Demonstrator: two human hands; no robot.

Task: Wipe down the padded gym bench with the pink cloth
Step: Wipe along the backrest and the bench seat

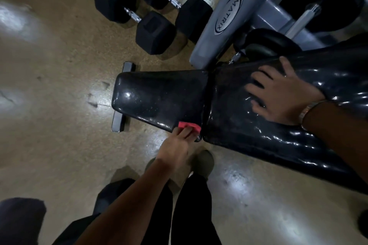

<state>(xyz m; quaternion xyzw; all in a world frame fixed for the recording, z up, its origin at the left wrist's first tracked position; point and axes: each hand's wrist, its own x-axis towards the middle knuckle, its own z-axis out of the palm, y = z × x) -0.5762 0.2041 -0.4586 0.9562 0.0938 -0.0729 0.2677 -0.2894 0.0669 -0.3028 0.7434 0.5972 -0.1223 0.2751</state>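
The left hand [175,145] pinches the pink cloth [189,126] against the near edge of the bench [159,97] seat pad, beside the seam, to wipe it, while the right hand [282,93] lies spread flat on the backrest, seemingly for support.

Two black hex dumbbells lie side by side on the glossy tan floor [49,89] in the upper middle of the frame: the left dumbbell [133,15] and the right dumbbell [175,3], each with a chrome handle. Just right of them rises a grey machine frame [229,16] with an oval MATRIX badge [229,15]. A black weight plate [322,0] sits in the upper right corner. A dark blurred object [20,219] fills the lower left.
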